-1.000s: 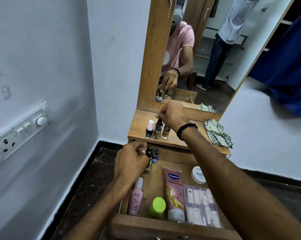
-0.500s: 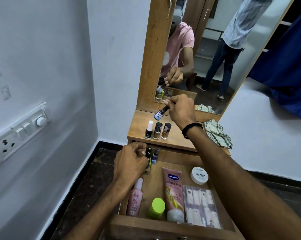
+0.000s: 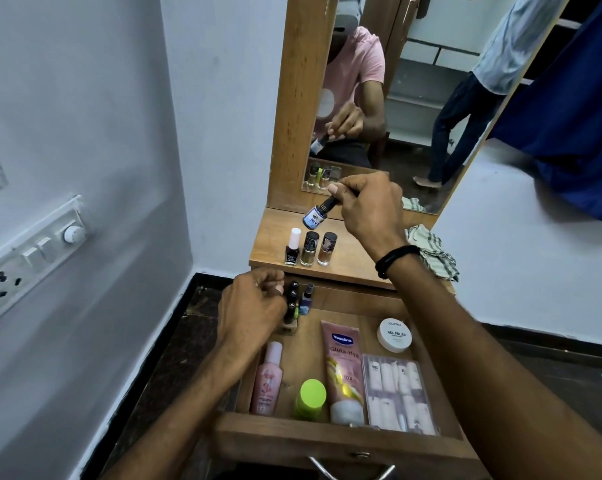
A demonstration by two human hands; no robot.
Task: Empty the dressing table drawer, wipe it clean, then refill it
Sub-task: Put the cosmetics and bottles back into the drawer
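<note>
Blue polish bottle [image 3: 315, 218] tilted, R hand [image 3: 368, 209] pinching cap; L hand [image 3: 251, 306] gripping drawer bottles [image 3: 294, 299].

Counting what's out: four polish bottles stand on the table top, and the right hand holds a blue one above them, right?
Not four: the head view shows three polish bottles standing on the table top. The right hand does hold a blue one above them.

pale walls [image 3: 85, 98], dark floor [image 3: 175, 358], wall switchboard [image 3: 33, 258], wood-framed mirror [image 3: 424, 81], blue curtain [image 3: 569, 133] at right
</note>
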